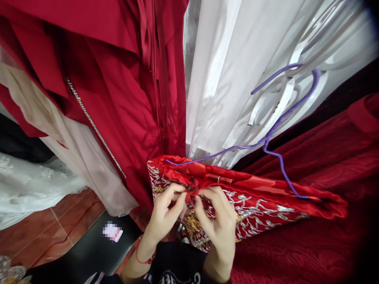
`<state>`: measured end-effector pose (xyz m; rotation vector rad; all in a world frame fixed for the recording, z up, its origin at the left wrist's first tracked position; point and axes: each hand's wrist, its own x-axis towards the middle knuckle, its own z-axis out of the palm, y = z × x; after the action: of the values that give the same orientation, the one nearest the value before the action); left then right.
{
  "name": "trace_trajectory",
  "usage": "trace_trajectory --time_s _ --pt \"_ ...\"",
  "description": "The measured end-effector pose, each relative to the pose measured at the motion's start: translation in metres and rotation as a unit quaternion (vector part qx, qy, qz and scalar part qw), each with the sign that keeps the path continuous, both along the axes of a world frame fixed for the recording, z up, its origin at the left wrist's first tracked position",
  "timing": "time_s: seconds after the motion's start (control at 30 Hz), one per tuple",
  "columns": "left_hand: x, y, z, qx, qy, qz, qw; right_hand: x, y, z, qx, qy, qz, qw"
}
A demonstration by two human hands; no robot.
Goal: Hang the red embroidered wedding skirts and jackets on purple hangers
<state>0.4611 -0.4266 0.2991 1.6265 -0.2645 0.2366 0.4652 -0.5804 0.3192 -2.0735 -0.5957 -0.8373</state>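
Note:
A red skirt with silver and gold embroidery hangs in front of me, its shiny red waistband facing up. Inside the waistband sit both ends of a purple wire hanger. My left hand pinches a small bunched piece of red cloth at the front of the waistband. From the other side, my right hand pinches the same bunch between thumb and fingers. Small dark bits show in the bunch; I cannot make out what they are.
The hanger hooks over a white scrolled metal rack. Red garments hang at the left, one with a silver beaded trim, beside pale ones. Dark red cloth hangs right. A black flat-topped seat stands on the tiled floor.

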Motion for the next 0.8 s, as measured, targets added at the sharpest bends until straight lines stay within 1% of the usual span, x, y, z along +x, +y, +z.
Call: trace_trajectory --time_s 0.1,0.2,0.3,0.43,0.6,0.7,0.8 --pt "0.002 -0.002 -0.009 -0.043 -0.011 0.061 0.997 0.001 -0.003 0.000 0.042 -0.014 -0.009 0.999" --pt "0.006 0.002 -0.012 -0.042 -0.043 0.126 0.990 0.003 -0.010 -0.001 0.066 -0.025 -0.043 0.997" --pt "0.009 0.005 -0.011 0.007 -0.083 0.189 0.978 0.003 -0.017 -0.002 0.072 -0.027 -0.074 0.994" --pt "0.012 0.010 -0.009 0.083 -0.128 0.259 0.954 0.003 -0.023 -0.002 0.072 -0.042 -0.084 0.993" --pt "0.017 0.021 -0.014 0.149 -0.181 0.297 0.926 0.000 -0.028 -0.001 0.060 -0.062 -0.098 0.991" --pt "0.020 0.030 -0.014 0.188 -0.234 0.330 0.895 -0.003 -0.030 -0.001 0.055 -0.075 -0.110 0.990" --pt "0.021 0.037 -0.013 0.217 -0.287 0.344 0.867 -0.005 -0.032 0.000 0.052 -0.102 -0.130 0.985"
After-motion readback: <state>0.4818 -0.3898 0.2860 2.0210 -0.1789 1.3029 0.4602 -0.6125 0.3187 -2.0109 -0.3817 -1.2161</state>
